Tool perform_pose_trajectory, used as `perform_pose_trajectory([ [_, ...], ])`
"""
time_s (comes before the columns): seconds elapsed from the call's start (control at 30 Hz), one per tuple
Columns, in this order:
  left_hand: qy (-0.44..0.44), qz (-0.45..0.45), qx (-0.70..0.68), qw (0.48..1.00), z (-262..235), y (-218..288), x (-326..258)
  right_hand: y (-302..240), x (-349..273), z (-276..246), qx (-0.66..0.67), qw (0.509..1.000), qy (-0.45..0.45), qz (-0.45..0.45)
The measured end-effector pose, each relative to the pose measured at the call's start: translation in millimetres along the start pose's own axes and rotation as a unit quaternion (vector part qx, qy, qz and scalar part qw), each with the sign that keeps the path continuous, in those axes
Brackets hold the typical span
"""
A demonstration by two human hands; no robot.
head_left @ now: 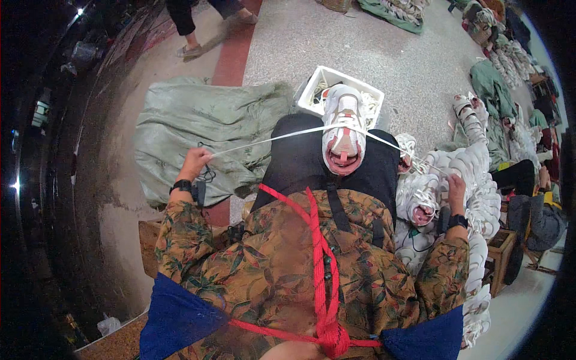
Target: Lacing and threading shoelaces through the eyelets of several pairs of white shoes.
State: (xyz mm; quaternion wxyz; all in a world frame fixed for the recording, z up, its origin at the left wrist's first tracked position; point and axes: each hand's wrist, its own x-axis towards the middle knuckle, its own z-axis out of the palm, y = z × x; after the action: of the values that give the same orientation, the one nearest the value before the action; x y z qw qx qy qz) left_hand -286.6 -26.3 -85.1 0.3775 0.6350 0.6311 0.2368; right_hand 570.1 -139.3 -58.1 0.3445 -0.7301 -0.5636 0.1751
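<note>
A white shoe [345,144] with pink trim sits at the person's lap, over the dark trousers [294,165], its toe pointing away from the person and its pink-lined opening toward them; a white lace [270,140] crosses the shoe and stretches out on both sides of it, the left stretch straight and taut; to the left of the shoe, the left hand [196,162] has its fingers closed on one length of the lace; to the right of the shoe and nearer the person, the right hand [456,191] has its fingers curled in around the other length, though the fingertips are too small to make out; each wrist wears a black band.

Just beyond the shoe's toe stands a white box [306,89] with pale laces inside; left of the shoe a grey-green sheet [198,129] lies crumpled on the floor; right of the shoe a long heap of white shoes [483,207] lies, close by the right hand; nearer the person than the shoe, a red cord [318,258] hangs over the patterned garment [270,270]; far beyond the shoe, to the left, a passer-by's legs [182,18] show.
</note>
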Motion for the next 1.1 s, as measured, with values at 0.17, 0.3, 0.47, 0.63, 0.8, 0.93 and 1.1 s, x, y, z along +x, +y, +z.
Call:
perform_pose_trajectory([
  [0.17,0.023,-0.104,-0.007,0.994,-26.2,-38.1,-49.3,50.4,-27.5,-36.0,-0.162,0.986,0.016,0.018],
  [0.3,0.026,-0.192,-0.024,0.981,-26.2,-50.9,-62.0,116.7,-50.9,-59.5,-0.263,0.964,0.035,-0.023],
  [0.47,0.048,-0.034,0.215,0.975,25.6,-66.4,-37.0,144.7,-36.0,-43.2,-0.534,0.83,0.0,-0.16],
  [0.63,-0.177,-0.127,-0.307,0.926,100.1,149.0,13.8,-99.5,30.8,86.4,0.065,0.969,-0.235,0.045],
  [0.8,-0.401,0.049,-0.2,0.893,163.9,267.5,57.8,-230.8,41.2,141.4,0.268,0.908,-0.322,-0.006],
  [0.93,-0.285,0.058,-0.255,0.922,200.8,267.9,91.3,-222.7,55.9,193.4,0.252,0.943,-0.217,0.03],
  [1.1,-0.169,0.06,-0.305,0.935,220.1,269.5,99.0,-219.6,56.9,225.3,0.368,0.928,-0.056,-0.037],
])
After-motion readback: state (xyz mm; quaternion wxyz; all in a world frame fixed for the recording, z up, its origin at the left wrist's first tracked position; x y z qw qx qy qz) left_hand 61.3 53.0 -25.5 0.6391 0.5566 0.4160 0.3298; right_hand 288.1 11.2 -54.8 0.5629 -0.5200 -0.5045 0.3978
